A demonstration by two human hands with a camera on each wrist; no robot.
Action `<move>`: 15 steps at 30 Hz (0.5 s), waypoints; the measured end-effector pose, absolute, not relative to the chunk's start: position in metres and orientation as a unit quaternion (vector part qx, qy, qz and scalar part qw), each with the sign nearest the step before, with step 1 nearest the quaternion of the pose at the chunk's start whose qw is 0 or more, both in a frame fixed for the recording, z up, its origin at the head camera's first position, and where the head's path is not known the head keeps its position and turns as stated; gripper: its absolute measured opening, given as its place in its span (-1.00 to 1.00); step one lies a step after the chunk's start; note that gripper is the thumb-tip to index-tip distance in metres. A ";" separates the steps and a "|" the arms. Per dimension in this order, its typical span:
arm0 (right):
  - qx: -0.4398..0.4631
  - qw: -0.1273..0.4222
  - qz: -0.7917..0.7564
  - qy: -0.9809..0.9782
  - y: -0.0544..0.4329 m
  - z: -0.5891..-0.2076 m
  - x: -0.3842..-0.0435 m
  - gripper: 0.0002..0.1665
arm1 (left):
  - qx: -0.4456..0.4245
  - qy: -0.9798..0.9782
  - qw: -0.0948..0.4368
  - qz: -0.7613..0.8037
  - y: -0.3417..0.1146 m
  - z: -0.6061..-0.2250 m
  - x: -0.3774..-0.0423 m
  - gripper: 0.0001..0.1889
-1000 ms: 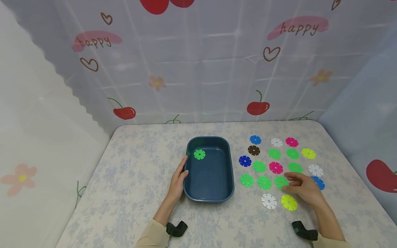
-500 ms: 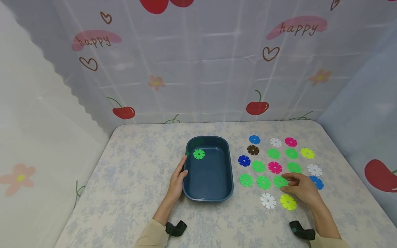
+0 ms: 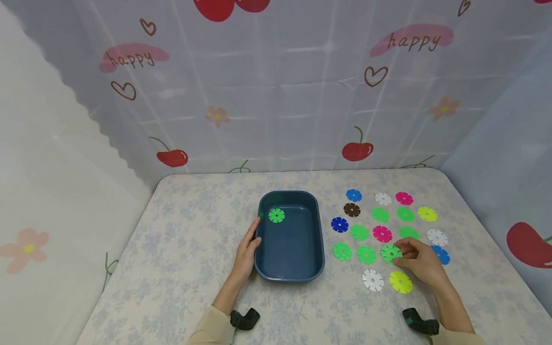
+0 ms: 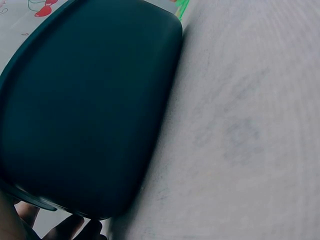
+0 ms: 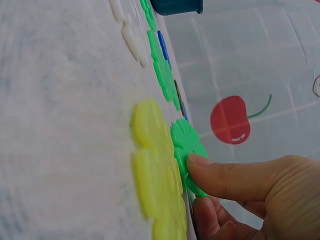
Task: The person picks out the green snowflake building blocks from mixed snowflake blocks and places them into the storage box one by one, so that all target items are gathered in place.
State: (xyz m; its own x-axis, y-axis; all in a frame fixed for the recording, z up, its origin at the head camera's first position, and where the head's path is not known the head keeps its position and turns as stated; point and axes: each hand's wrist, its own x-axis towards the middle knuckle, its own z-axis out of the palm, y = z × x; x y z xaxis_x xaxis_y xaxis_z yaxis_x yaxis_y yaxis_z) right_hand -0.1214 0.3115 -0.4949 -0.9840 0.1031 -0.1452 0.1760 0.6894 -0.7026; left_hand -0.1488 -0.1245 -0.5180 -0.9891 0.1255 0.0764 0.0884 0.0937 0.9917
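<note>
In the head view, my left hand [image 3: 247,251] holds the left side of a dark blue rectangular bin [image 3: 290,274], its thumb at the rim. The left wrist view shows fingertips [image 4: 67,227] against the bin's outer side. One green notched plastic disc [image 3: 276,215] lies inside, toward the back left. Over at the right, my right hand [image 3: 420,261] pinches another green disc [image 3: 390,253] between thumb and fingers. That disc is tilted up in the right wrist view, beside a yellow disc [image 5: 155,170].
Several more notched discs lie flat right of the bin, among them a brown disc [image 3: 351,210], a pink disc [image 3: 382,234] and a white disc [image 3: 373,280]. Patterned curtains [image 3: 276,96] surround the back and sides of the table [image 3: 181,230].
My right fingers have closed on the green disc, which lay flat before and now tilts up. My left hand and the bin have stayed in place.
</note>
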 end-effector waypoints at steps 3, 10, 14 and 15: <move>0.072 0.041 -0.387 0.918 0.313 -0.495 -0.120 -0.54 | 0.071 0.738 0.014 0.671 -0.124 -0.518 -0.148 -0.45; 0.069 0.016 -0.375 0.924 0.316 -0.496 -0.119 -0.58 | 0.073 0.741 0.013 0.667 -0.124 -0.518 -0.149 -0.45; 0.068 0.009 -0.367 0.928 0.317 -0.495 -0.118 -0.57 | 0.076 0.741 0.009 0.667 -0.124 -0.518 -0.150 -0.45; 0.067 0.008 -0.364 0.929 0.317 -0.495 -0.118 -0.57 | 0.075 0.742 0.009 0.667 -0.124 -0.518 -0.150 -0.45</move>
State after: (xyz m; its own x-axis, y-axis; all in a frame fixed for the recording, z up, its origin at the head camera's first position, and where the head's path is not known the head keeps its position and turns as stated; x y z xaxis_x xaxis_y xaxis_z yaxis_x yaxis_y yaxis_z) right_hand -0.1181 0.3172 -0.4952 -0.9908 0.1196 -0.0630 0.1306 0.7255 -0.6758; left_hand -0.1497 -0.1242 -0.5184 -0.9884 0.1241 0.0870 0.0997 0.0999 0.9900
